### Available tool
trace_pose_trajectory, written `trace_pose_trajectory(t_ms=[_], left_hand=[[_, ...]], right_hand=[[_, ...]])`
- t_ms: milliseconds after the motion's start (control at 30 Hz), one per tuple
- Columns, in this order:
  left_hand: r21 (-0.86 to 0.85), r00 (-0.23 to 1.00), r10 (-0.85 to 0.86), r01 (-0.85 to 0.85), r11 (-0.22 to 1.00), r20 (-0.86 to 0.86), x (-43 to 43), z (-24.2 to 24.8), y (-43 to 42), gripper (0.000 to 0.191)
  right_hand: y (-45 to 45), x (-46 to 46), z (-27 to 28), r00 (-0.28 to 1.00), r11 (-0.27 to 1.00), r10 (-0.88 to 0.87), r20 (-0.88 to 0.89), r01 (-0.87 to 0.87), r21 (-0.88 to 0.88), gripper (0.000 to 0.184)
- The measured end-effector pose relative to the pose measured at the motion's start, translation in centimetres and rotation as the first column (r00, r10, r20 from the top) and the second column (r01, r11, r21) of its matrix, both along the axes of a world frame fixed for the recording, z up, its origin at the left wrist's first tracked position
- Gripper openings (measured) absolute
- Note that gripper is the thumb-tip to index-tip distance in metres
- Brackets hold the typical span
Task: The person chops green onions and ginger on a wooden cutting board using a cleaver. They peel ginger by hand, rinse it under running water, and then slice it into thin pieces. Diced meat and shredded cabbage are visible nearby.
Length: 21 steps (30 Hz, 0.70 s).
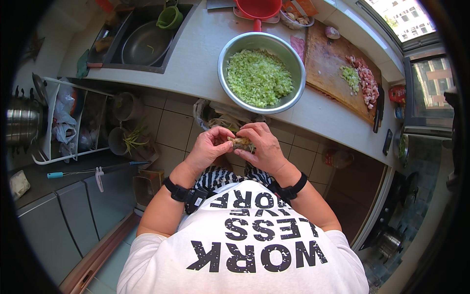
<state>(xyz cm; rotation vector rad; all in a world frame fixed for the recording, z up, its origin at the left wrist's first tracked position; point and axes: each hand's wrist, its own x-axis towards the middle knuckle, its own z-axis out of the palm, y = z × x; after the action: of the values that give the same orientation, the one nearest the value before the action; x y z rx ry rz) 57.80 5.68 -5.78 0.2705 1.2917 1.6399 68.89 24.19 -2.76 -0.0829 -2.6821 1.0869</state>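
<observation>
Before my torso, my left hand (pixel 211 147) and my right hand (pixel 261 144) pinch a small yellowish-brown piece of food (pixel 240 142) between them; it looks like ginger or a similar root, but its kind is not certain. Both hands are over a bin lined with a plastic bag (pixel 201 114), which holds pale peelings and leaves (pixel 226 121). On the counter beyond them, a steel bowl (pixel 302 77) is filled with chopped pale-green vegetable (pixel 259 79). A wooden cutting board (pixel 323 66) at the right carries diced pink meat (pixel 368 82), a small green chopped heap (pixel 350 78) and a shallot or small onion (pixel 332 32).
A dark-handled knife (pixel 378 110) lies at the board's right edge. Behind the bowl are a red strainer or pan (pixel 259 9) and a tub of garlic (pixel 295 20). A sink with a large pan (pixel 147 44) is at left, a white wire rack (pixel 51 121) below it.
</observation>
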Motion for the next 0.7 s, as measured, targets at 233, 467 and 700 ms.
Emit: trace_pose_trajectory(t_ms=[233, 467, 700], left_hand=[[0.023, 0.993, 0.093, -0.091, 0.996, -0.066, 1.0, -0.9, 0.8, 0.017], [-0.157, 1.000, -0.002, 0.003, 0.988, 0.010, 0.3, -0.4, 1.3, 0.014], [-0.140, 0.997, -0.048, 0.040, 0.989, -0.053, 0.1, -0.1, 1.4, 0.009]], right_hand=[[0.1, 0.0, 0.1, 0.991, 0.994, 0.012, 0.130, -0.026, 0.108, 0.028], [-1.2, 0.1, -0.3, 0.999, 0.960, 0.015, 0.043, -0.026, 0.277, 0.026], [-1.2, 0.5, -0.7, 0.997, 0.983, 0.025, 0.072, -0.037, 0.180, 0.028]])
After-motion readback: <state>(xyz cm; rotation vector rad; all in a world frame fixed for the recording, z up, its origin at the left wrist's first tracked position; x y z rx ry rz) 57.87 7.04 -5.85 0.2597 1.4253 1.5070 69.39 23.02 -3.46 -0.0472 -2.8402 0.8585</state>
